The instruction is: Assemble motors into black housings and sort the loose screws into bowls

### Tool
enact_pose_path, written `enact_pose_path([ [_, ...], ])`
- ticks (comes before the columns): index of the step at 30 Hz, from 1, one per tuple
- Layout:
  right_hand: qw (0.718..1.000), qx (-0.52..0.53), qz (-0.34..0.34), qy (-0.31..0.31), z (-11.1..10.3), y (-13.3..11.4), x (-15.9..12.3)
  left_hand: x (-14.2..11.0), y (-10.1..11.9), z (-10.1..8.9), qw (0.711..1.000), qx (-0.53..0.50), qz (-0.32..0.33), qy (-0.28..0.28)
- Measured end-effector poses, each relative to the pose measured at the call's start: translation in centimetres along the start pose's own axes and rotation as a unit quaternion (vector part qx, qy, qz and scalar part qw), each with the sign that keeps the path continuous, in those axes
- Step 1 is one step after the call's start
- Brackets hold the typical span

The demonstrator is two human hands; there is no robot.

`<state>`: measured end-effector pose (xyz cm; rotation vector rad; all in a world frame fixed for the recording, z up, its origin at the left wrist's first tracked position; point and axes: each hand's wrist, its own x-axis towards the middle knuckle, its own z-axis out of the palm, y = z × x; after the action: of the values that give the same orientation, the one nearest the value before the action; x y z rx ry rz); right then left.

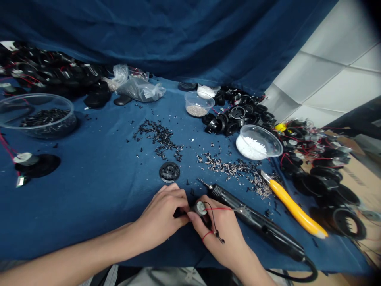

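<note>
My right hand (223, 232) is wrapped around a small silver motor (200, 208), whose white end cap faces up. One red and one black wire trail from it over the back of that hand. Fingers curled and pinched, my left hand (163, 210) meets the right one beside the motor; what it grips is hidden. Just beyond the left fingertips a round black plastic disc (169, 171) lies flat on the blue cloth. A black electric screwdriver (256, 222) rests right of my right hand, its bit pointing to the far left.
A yellow-handled knife (294, 206) lies at right. Loose silver screws (229, 167) and small black parts (157, 135) are scattered ahead. Clear tubs hold white pieces (253, 149), tiny metal parts (196, 110) and black parts (44, 117). A motor on a black base (37, 163) sits left.
</note>
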<state>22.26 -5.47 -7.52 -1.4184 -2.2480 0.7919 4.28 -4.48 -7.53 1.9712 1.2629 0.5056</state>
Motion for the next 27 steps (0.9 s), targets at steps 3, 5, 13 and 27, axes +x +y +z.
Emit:
enact_pose_path([
  [3,1.0,-0.027,0.016,0.003,0.21,-0.05,0.01,-0.01,-0.17,0.11,1.0,0.002,-0.003,0.003],
  [5,0.999,-0.041,0.016,0.008,0.31,-0.07,0.0,0.0,-0.29,0.17,1.0,-0.003,-0.001,0.004],
  [13,0.996,-0.075,-0.01,0.053,0.79,0.45,-0.1,-0.01,-0.27,0.18,1.0,-0.006,0.005,0.008],
  [27,0.999,-0.051,-0.019,0.004,0.53,0.59,-0.23,0.03,-0.12,0.07,1.0,-0.014,-0.016,0.0],
])
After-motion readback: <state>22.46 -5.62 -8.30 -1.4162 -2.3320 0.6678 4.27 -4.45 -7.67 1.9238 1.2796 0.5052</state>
